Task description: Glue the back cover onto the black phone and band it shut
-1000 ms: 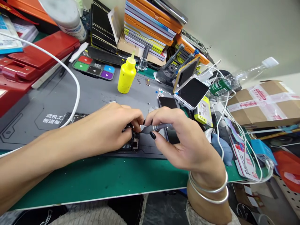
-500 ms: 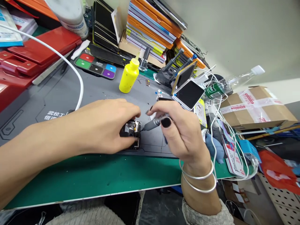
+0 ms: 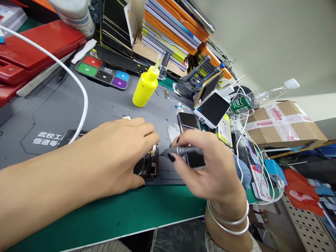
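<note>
On the grey mat (image 3: 102, 105), near its front edge, lies an opened phone (image 3: 154, 167) with its inner parts bare at the right end. My left hand (image 3: 126, 148) grips it from above, fingers on the far side and thumb on the near side, covering much of it. My right hand (image 3: 207, 164) is closed around a slim grey screwdriver (image 3: 181, 150), held almost level between thumb and fingers. The screwdriver's thin tip points left at the phone's right end; whether it touches cannot be made out.
A yellow bottle (image 3: 145, 87) stands behind my hands, near a coloured parts tray (image 3: 105, 75). A dark phone (image 3: 188, 120) and a small white-framed screen (image 3: 214, 109) lie beyond my right hand. A white cable (image 3: 85, 101) arcs over the left side. Stacked boxes (image 3: 170, 31) rise behind.
My left thumb has moved off the phone's inner parts to its near edge. The screwdriver tip has backed off slightly to the right and lies more level. The view has shifted a little.
</note>
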`<control>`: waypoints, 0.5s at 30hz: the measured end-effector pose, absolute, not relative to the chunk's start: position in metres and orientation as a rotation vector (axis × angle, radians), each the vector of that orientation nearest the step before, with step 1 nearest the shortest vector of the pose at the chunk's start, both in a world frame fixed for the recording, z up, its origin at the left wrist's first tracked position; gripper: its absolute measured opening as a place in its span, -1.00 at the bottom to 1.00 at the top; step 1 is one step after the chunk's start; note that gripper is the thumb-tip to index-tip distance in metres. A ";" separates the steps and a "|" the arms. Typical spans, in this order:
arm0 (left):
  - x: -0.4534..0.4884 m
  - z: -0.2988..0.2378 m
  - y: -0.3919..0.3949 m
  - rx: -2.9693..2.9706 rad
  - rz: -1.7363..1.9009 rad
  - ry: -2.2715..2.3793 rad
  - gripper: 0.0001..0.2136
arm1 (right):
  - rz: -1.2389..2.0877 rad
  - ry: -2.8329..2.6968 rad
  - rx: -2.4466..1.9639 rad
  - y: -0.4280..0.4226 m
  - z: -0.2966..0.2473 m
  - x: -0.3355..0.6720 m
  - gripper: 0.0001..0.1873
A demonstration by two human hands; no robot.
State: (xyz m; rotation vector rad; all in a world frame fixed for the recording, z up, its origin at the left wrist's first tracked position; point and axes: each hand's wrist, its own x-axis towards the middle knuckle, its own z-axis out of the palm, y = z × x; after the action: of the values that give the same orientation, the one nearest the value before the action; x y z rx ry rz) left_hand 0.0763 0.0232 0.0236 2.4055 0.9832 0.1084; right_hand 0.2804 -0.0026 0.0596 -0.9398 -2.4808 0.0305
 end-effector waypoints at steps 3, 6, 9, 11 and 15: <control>0.078 0.021 0.020 2.411 0.172 0.969 -0.69 | -0.209 -2.392 -0.944 -0.002 0.053 0.276 -0.74; 0.069 0.016 0.021 2.442 0.280 0.932 -0.75 | -0.060 -2.401 -0.887 -0.001 0.052 0.274 -0.81; 0.044 0.018 0.030 2.586 0.591 1.034 -0.74 | 0.162 -2.432 -0.832 0.001 0.054 0.276 -0.74; 0.023 0.023 0.039 2.669 0.655 1.289 -0.75 | 0.141 -2.425 -0.824 0.002 0.055 0.277 -0.74; 0.001 0.025 0.051 2.603 0.454 1.692 -0.78 | 0.073 -2.397 -0.845 0.002 0.054 0.275 -0.79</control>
State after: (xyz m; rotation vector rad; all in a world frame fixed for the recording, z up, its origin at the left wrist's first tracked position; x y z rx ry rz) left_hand 0.0005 0.0506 0.0245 2.6028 1.6918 0.4542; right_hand 0.2754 0.0022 0.0542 -0.8451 -2.3969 0.0731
